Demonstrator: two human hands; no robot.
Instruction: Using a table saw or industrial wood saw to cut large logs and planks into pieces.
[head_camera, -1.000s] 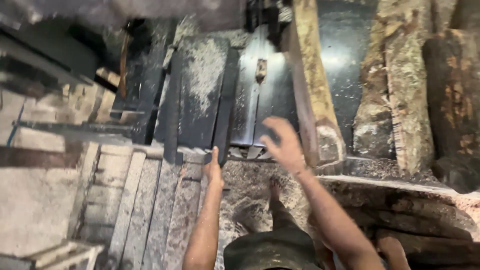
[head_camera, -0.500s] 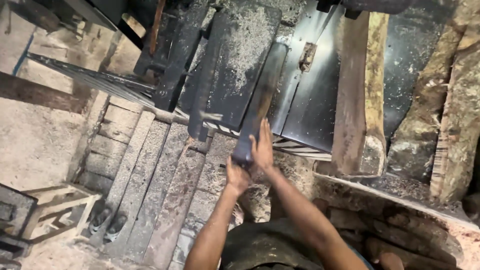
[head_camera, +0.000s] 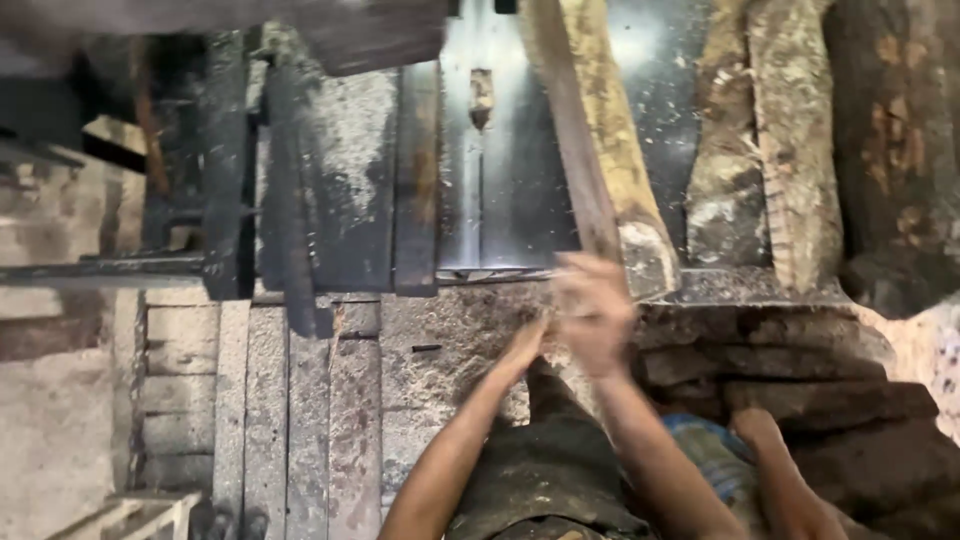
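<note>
My left hand (head_camera: 524, 347) and my right hand (head_camera: 594, 312) are raised close together in front of me, just below the near edge of a shiny metal saw table (head_camera: 500, 200). Both look empty; the right hand is blurred, with its fingers apart. A long squared timber (head_camera: 585, 130) lies lengthwise on the table, and its rough sawn end (head_camera: 648, 255) sits just above my right hand without touching it. Dark dusty planks (head_camera: 340, 180) lie to the left of the table.
Bark-covered log slabs (head_camera: 790, 150) lie on the right of the table. Dark offcuts (head_camera: 780, 365) are stacked low right, beside my knee (head_camera: 765, 440). Sawdust-covered floor boards (head_camera: 300, 400) run under me. A pale wooden crate (head_camera: 130, 515) shows at the bottom left.
My view has swung so the table sits straight. My hands have come off the dark plank's end and moved right, together, beneath the timber's end.
</note>
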